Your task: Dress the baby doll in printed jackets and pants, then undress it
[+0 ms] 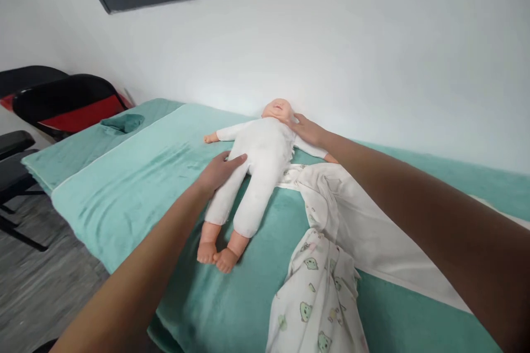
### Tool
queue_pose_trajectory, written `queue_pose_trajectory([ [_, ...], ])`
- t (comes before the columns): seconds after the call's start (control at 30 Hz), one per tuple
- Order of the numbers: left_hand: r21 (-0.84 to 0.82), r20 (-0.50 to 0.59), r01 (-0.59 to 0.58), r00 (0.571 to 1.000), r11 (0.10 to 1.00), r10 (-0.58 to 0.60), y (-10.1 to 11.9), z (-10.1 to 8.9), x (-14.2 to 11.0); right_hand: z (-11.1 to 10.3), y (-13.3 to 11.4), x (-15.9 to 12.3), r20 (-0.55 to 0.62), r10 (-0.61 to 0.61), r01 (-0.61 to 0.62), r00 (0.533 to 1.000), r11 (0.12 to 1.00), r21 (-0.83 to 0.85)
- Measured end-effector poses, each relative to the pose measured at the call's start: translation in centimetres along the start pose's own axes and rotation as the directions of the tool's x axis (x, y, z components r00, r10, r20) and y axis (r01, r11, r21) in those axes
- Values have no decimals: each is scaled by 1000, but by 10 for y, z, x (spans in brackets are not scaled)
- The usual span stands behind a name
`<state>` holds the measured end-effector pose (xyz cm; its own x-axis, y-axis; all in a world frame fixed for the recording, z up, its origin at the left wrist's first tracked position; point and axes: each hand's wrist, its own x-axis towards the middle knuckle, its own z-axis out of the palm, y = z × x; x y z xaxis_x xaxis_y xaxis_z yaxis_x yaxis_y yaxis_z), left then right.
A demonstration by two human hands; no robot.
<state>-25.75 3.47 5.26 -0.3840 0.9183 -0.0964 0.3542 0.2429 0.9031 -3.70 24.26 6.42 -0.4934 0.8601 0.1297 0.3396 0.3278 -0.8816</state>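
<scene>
A baby doll (265, 146) with a white cloth body lies on its back on a teal cover, its head toward the wall and its bare feet toward me. My left hand (221, 171) rests on the doll's hip and upper thigh at the left side, thumb apart from the fingers. Beside the doll's head and neck is my right hand (308, 129), its fingers stretched along the cheek and shoulder; part of them is hidden behind the doll. Neither hand is wrapped round the doll.
A white cloth with green animal prints (318, 287) lies bunched to the doll's right, over a plain white sheet (372, 231). The teal cover (124, 176) spreads over the bed against a white wall (372, 55). Black folding chairs (70, 94) with red stand at the left.
</scene>
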Motion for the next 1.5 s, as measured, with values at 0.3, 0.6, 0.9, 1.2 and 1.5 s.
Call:
queue_pose_trajectory([
  [0.3,359,354,-419,888,834,293,20,67,-148,-111,48,-147,-6,219,-144,976,622,-770],
  [0.6,329,510,-818,575,473,640,58,116,-181,-106,-32,-259,340,7,261,940,626,-735],
  [0.9,622,583,-781,502,46,639,116,141,-206,-139,-100,-370,234,223,90,946,515,-853],
  [1.2,353,-26,-764,570,540,822,122,164,-253,-113,-79,-413,-31,165,-168,986,968,-188],
  [1.5,-72,97,-760,639,646,763,87,184,-262,-46,-80,-405,22,254,-163,967,549,820],
])
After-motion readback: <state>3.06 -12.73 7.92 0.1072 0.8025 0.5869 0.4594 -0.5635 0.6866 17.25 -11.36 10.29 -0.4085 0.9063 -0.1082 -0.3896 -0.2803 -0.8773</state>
